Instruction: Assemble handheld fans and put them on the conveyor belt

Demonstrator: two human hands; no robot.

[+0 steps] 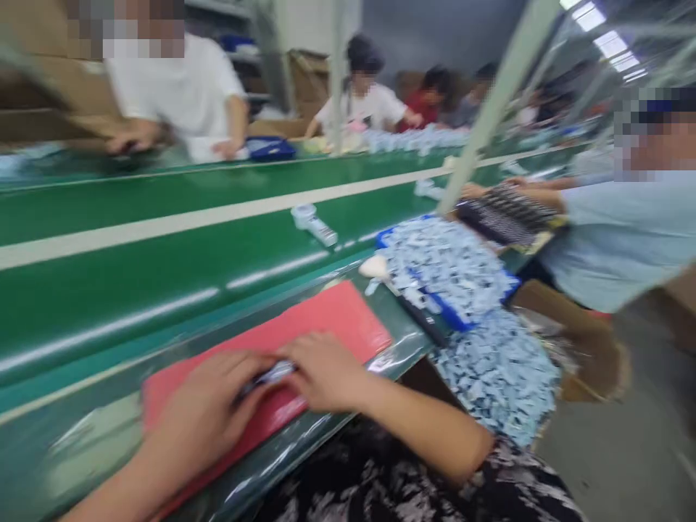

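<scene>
My left hand (212,402) and my right hand (320,370) meet over a red mat (348,315) on the green worktop (405,341). Between them is a small part (277,373), pale and dark, mostly covered by my fingers. The fingers of both hands are closed round it, the left from one side and the right from the other. Motion blur hides its finer shape. A similar pale blue part with a handle-like end (315,225) lies on the green conveyor belt beyond the mat.
Right of the mat stands a blue tray (454,313) heaped with pale blue parts, above a larger heap (500,377). A slanted post (494,109) rises beyond. An open carton (598,348) is at right. Several people sit along the belt (163,286).
</scene>
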